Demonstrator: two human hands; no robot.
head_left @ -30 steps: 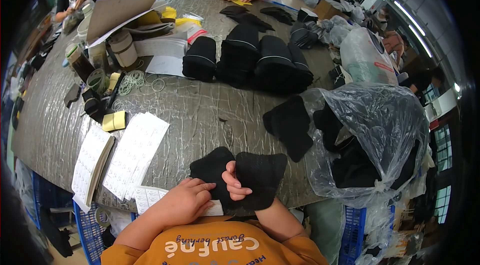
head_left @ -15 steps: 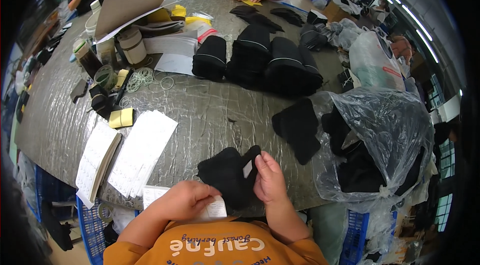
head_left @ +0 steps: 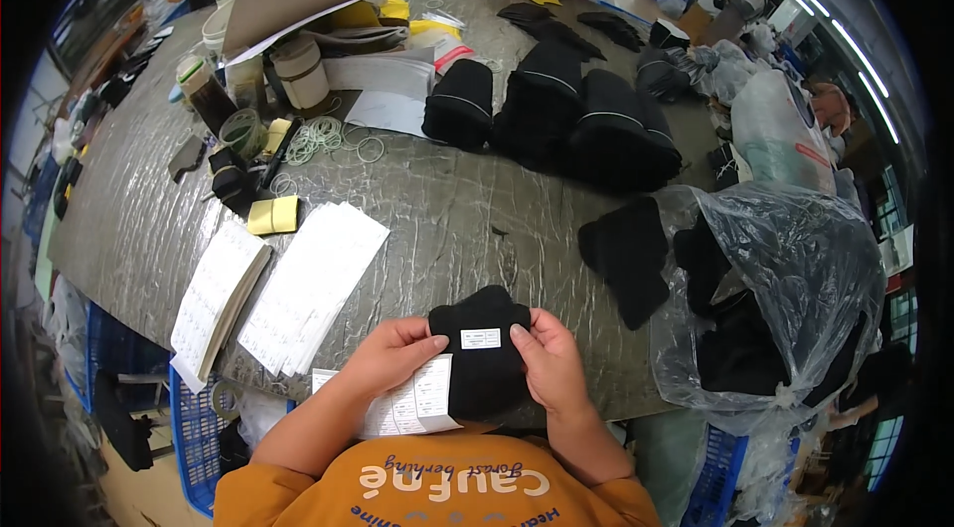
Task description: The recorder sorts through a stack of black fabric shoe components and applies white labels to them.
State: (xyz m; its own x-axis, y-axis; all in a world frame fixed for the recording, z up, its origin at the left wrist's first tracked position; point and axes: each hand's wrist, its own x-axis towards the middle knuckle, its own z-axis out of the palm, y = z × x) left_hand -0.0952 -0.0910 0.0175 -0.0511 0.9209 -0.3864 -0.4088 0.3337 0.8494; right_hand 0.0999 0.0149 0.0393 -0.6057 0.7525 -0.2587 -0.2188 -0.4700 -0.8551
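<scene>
Close to my body, both hands hold a stack-like black fabric piece [head_left: 485, 380] up off the table. A small white printed label [head_left: 481, 339] lies flat on its upper part. My left hand [head_left: 390, 360] is closed, pinching the fabric's left edge with the thumb on top. A white sheet of labels [head_left: 425, 396] hangs under that same hand, overlapping the fabric's lower left; whether the fingers grip it too is hidden. My right hand [head_left: 552, 356] is closed on the fabric's right edge, its thumb tip beside the label.
White label sheets [head_left: 316, 289] and a thick label pad [head_left: 219, 303] lie at left, near a yellow pad [head_left: 272, 216]. Tied black fabric bundles [head_left: 545, 110] stand farther back. At right are loose black pieces [head_left: 626, 254] and a clear plastic bag [head_left: 795, 259]. Two people work across the table.
The label has gone from beside my right fingers to lying flat on the black fabric. My left hand has moved up to the fabric's left edge. The whole view has shifted.
</scene>
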